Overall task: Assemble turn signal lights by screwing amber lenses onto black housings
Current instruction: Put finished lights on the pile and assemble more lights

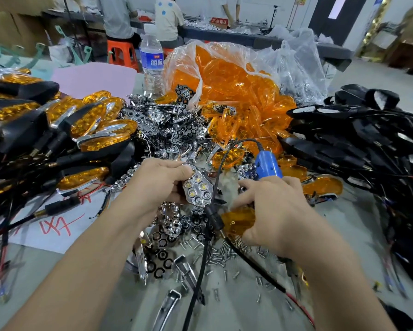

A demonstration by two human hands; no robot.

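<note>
Where the desk (45,266) shows between the heaps, both hands work at frame centre.

Left hand (162,180): clenched round a chrome reflector (198,189), thumb on top, the plate tilted with its cups facing the camera.

Right hand (272,206): fingers and thumb curled round one amber lens (239,220), held just at 5 o'clock of the reflector. A blue driver (268,166) sticks up from behind the same hand toward 12 o'clock, its black cord looping over and down to 6. How the driver is gripped is hidden by the hand.

A black stalk (213,216) juts between reflector and lens; probably a housing's stem, the body out of sight.

Around them:
- 6 o'clock: loose screws (219,254) scattered on the desk, chrome trims beside them.
- 12 o'clock: a torn clear bag (296,56) spilling amber lenses, more reflectors (167,125) heaped in front of it, a water bottle (151,56) upright at 11.
- 3 o'clock: a pile of black housings (368,139) with tangled wires.
- 9 o'clock: finished lights (81,120), amber on black, stacked with leads trailing.
- 8 o'clock: white paper (57,223) with red marks, under wires.

Far back at 12, people sit at a long bench.
</note>
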